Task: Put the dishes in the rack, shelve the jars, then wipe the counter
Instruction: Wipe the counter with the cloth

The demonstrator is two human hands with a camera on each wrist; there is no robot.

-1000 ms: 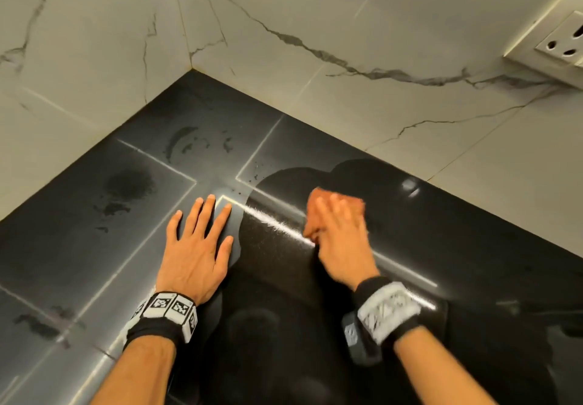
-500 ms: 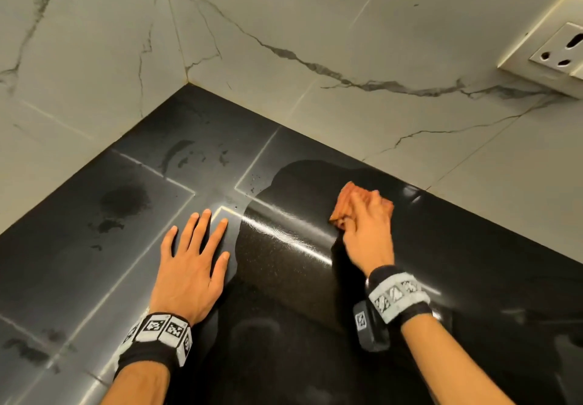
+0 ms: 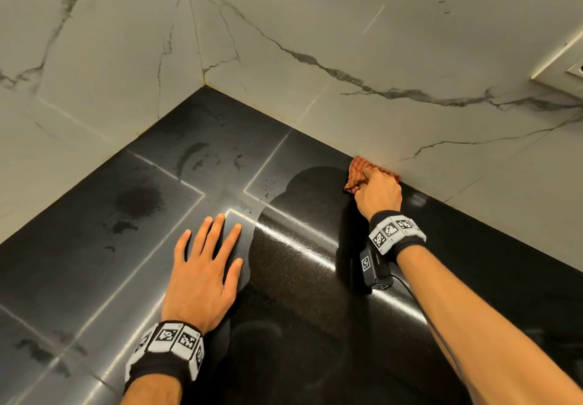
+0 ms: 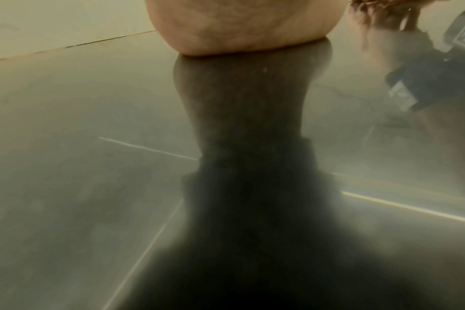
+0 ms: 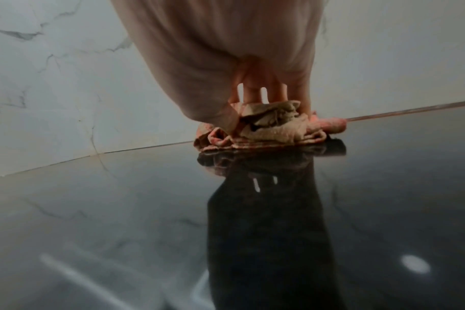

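Head view, left hand: flat on the black counter, palm down, fingers straight and slightly spread, holding nothing.
Head view, right hand: fingers curled over a bunched orange cloth, pressing it onto the counter.
Head view, cloth: at the back edge of the counter, touching the foot of the marble wall, right of the corner.
Head view, counter: dark smears and spots near the corner; glossy patch between the two hands.
Head view, wrists: black bands with checkered markers; wall socket at far right.
Left wrist view: heel of the left hand set on the counter; fingers out of sight; picture hazy; cloth at upper right.
Right wrist view: right hand bearing down on the crumpled cloth; fingers curled into its folds; cloth on the counter against the wall.
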